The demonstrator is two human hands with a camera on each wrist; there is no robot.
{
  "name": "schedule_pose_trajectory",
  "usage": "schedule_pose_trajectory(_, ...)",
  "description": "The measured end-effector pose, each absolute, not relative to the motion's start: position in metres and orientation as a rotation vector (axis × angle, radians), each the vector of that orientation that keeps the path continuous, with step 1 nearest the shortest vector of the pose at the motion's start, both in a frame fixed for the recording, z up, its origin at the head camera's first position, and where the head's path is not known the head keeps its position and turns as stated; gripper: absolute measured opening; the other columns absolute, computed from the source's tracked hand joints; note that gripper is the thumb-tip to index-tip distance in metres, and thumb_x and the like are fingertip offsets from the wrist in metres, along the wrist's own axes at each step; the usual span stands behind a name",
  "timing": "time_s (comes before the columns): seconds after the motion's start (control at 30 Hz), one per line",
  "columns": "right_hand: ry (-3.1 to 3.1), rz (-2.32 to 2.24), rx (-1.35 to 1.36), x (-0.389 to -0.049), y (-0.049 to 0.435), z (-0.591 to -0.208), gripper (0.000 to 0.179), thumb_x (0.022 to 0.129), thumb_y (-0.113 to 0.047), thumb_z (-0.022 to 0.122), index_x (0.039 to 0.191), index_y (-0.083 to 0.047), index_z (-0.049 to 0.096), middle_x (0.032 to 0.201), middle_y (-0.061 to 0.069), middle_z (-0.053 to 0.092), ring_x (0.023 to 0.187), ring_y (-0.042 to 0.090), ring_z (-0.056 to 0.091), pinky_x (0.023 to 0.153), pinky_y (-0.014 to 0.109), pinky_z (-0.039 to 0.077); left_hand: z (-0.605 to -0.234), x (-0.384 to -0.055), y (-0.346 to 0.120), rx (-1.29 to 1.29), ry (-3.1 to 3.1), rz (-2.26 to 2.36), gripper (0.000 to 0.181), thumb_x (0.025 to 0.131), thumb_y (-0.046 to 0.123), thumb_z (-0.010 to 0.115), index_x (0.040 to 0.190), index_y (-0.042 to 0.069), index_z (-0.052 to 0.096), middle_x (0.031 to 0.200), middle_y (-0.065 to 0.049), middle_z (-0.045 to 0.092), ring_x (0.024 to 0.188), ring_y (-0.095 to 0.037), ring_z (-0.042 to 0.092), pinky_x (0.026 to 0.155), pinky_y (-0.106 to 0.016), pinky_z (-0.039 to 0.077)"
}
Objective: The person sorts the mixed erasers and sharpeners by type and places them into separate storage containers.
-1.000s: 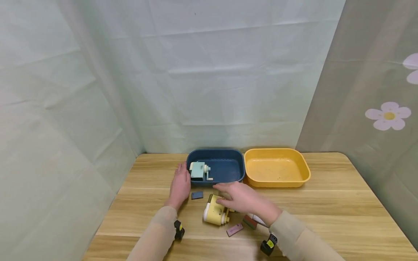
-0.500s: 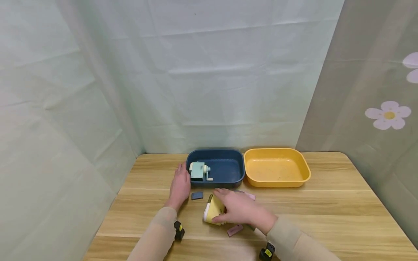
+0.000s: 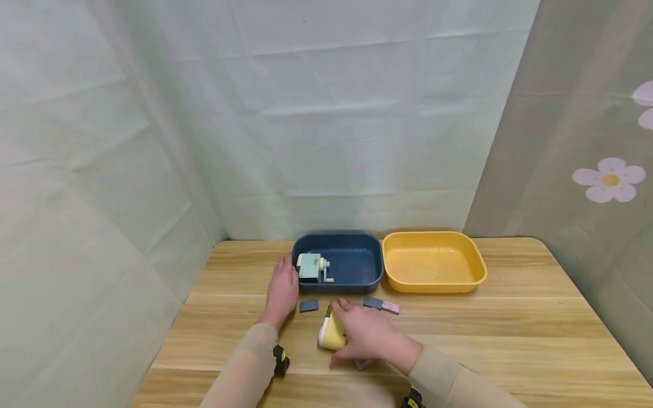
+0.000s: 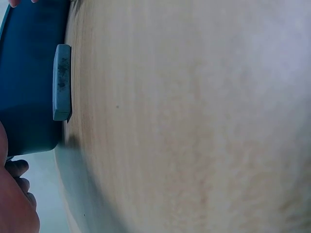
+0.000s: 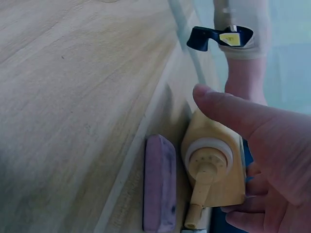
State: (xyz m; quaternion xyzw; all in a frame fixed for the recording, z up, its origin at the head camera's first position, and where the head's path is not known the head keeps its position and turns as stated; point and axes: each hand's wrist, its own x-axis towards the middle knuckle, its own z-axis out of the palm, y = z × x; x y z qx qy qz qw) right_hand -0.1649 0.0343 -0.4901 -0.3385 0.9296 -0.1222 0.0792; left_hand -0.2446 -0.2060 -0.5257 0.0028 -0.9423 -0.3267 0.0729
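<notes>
A yellow pencil sharpener (image 3: 334,333) with a white end lies on the table. My right hand (image 3: 368,334) spans it from above, thumb outstretched along the near side, fingers at the far side. In the right wrist view the thumb (image 5: 228,109) stands apart from the sharpener's body, whose crank (image 5: 201,189) points toward a pink eraser (image 5: 159,184). My left hand (image 3: 282,290) lies along the left wall of the blue bin (image 3: 357,271), fingers extended. Inside that bin sits a light-blue pencil sharpener (image 3: 309,267) with a crank.
The yellow bin (image 3: 433,269) stands right of the blue one, against the back curtain. A dark blue eraser (image 3: 308,306) lies in front of the blue bin. To its right are another dark eraser (image 3: 372,302) and a pink one (image 3: 391,307).
My right hand has come down and toward me over the yellow pencil sharpener, its thumb moving to the near side. Two erasers behind it have come into sight. The left hand stays put.
</notes>
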Motion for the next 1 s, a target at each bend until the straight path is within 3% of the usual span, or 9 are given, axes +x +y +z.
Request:
schedule_pose_trajectory(0.67, 2.815, -0.356, -0.961, -0.1652, 0.0318, -0.4946, 0.126, 0.069, -0.070, 0.092, 0.160, 0.002, 0.044, 0.159, 0.023, 0.051, 0.142, 0.036, 0.056, 0.107, 0.043, 0.055, -0.5236, -0.2433, -0.2049, 0.021, -2.834, -0.976, 0.053, 0.116, 0.018, 0.032, 0.162, -0.010, 0.033, 0.168, -0.027, 0.035, 0.160, -0.037, 0.025, 0.131, -0.051, 0.018)
schedule_pose_trajectory(1.0, 2.806, -0.387, -0.965, -0.1648, 0.0304, -0.4932, 0.128, 0.071, -0.071, 0.091, 0.162, 0.003, 0.040, 0.162, 0.024, 0.046, 0.149, 0.037, 0.047, 0.112, 0.044, 0.052, -0.5260, -0.2444, -0.2058, 0.017, -2.828, -0.966, 0.053, 0.116, 0.018, 0.032, 0.162, -0.010, 0.032, 0.168, -0.028, 0.035, 0.160, -0.037, 0.025, 0.131, -0.051, 0.018)
